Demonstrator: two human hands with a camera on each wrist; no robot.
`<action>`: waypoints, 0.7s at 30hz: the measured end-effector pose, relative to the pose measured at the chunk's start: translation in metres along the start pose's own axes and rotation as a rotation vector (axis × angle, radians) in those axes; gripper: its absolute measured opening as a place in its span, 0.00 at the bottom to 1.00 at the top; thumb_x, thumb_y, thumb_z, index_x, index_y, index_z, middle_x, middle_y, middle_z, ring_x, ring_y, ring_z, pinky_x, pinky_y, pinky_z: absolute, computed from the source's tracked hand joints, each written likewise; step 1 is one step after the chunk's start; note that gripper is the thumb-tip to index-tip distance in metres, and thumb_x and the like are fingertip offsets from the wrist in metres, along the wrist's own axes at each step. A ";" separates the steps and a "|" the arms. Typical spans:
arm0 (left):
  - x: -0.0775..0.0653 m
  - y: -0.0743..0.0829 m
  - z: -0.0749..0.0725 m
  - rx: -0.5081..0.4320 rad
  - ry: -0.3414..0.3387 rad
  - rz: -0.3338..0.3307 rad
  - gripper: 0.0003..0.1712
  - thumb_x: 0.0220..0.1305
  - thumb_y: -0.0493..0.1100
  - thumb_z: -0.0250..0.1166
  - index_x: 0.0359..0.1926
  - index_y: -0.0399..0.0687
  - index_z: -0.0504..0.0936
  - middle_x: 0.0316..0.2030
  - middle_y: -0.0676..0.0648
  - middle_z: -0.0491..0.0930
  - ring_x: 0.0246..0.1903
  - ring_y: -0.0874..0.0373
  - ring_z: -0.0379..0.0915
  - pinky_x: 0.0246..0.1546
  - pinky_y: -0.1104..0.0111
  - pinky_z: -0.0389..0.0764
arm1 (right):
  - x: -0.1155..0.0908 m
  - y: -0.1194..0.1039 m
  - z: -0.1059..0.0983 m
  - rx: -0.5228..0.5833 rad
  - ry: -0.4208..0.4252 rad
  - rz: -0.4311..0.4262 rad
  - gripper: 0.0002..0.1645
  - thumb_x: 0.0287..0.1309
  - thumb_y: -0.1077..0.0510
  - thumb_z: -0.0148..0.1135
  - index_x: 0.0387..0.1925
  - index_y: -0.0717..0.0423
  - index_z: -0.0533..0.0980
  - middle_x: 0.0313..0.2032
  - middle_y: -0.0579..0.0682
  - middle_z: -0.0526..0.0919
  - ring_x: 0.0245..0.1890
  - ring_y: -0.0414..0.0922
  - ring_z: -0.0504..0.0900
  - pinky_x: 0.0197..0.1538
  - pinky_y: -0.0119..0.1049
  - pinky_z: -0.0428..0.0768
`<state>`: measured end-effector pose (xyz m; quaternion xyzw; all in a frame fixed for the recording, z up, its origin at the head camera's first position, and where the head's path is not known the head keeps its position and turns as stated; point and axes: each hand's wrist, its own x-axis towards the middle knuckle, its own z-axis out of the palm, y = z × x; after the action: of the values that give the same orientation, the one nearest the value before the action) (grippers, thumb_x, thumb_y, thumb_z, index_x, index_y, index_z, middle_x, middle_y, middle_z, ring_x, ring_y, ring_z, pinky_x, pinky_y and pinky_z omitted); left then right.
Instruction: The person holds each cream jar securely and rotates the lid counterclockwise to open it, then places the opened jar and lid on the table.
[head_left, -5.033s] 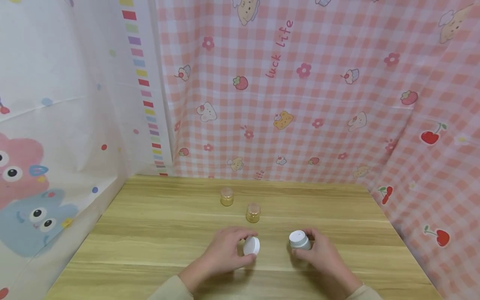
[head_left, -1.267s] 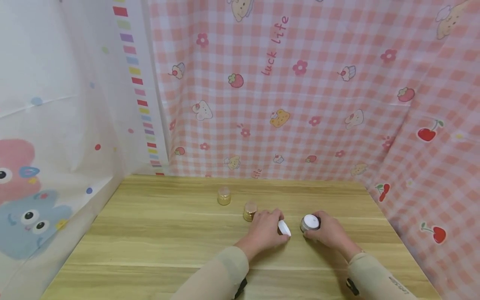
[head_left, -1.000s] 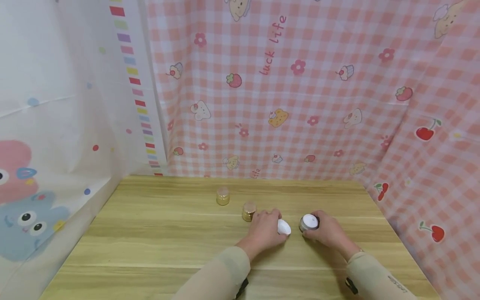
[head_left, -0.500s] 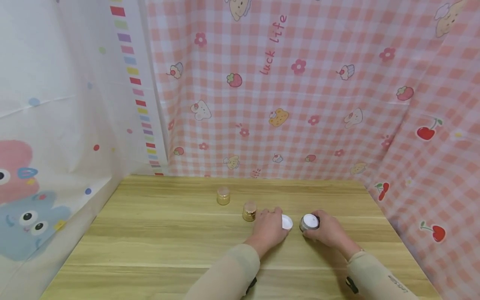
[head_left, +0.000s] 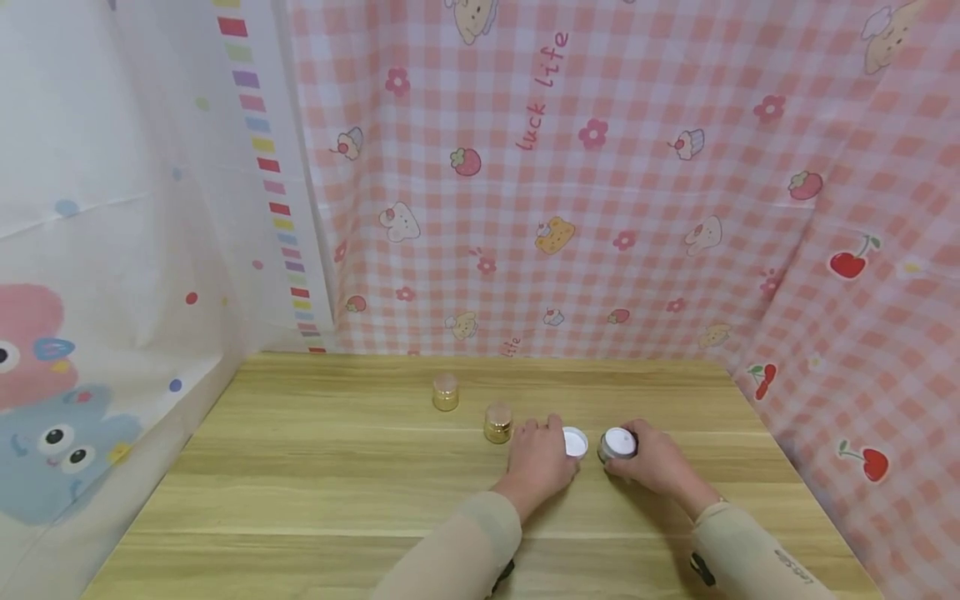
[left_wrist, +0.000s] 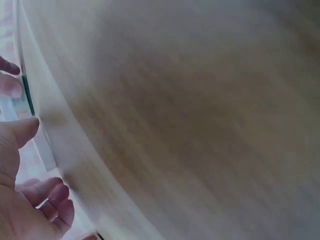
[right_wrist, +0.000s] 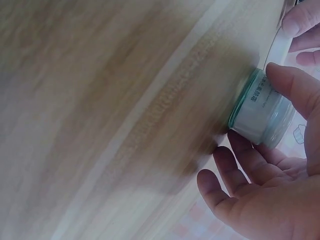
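Observation:
In the head view my left hand (head_left: pixel 540 462) holds a round white lid (head_left: pixel 576 442) flat on the table, hollow side up. The left wrist view shows the lid's white side (left_wrist: pixel 44 149) between thumb and fingers; the index finger is partly hidden. My right hand (head_left: pixel 654 462) grips a small glass cream jar (head_left: pixel 619 443) standing upright close to the lid's right. A white disc covers the jar's mouth. In the right wrist view the jar (right_wrist: pixel 257 112) shows a greenish glass base and dark print, with the thumb on one side and fingers on the other.
Two small gold-coloured jars with pinkish tops stand farther back: one jar (head_left: pixel 498 423) just left of my left hand, the other jar (head_left: pixel 446 392) farther left and back. The wood-grain table (head_left: pixel 337 500) is bordered by printed cloth curtains (head_left: pixel 450 250).
Over the last second, my left hand has turned the lid from tilted to flat on the table, shifting slightly right. The right hand and cream jar stay in place.

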<state>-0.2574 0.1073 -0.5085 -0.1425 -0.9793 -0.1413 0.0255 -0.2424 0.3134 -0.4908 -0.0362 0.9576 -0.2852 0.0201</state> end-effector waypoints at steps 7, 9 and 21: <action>-0.027 -0.002 -0.015 0.011 -0.029 0.139 0.36 0.63 0.62 0.74 0.61 0.43 0.76 0.49 0.46 0.88 0.50 0.51 0.81 0.57 0.61 0.81 | -0.001 0.000 0.001 -0.005 0.010 -0.042 0.43 0.50 0.52 0.85 0.60 0.71 0.75 0.51 0.64 0.87 0.50 0.56 0.87 0.56 0.55 0.83; -0.042 -0.010 -0.023 0.041 -0.035 0.232 0.37 0.63 0.63 0.74 0.62 0.44 0.77 0.49 0.48 0.88 0.50 0.53 0.82 0.57 0.63 0.80 | -0.003 0.000 0.002 -0.001 -0.001 -0.048 0.46 0.50 0.51 0.85 0.62 0.72 0.74 0.53 0.65 0.86 0.51 0.57 0.86 0.57 0.56 0.83; -0.140 -0.140 -0.069 -0.068 -0.080 0.331 0.40 0.62 0.60 0.76 0.67 0.43 0.77 0.58 0.44 0.87 0.57 0.48 0.82 0.64 0.53 0.81 | -0.040 0.000 -0.010 -0.004 0.062 0.094 0.56 0.65 0.46 0.74 0.74 0.80 0.57 0.71 0.83 0.66 0.71 0.78 0.68 0.71 0.70 0.71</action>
<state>-0.1624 -0.0796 -0.4926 -0.3082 -0.9373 -0.1625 0.0048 -0.2037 0.3222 -0.4814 0.0176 0.9590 -0.2830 0.0035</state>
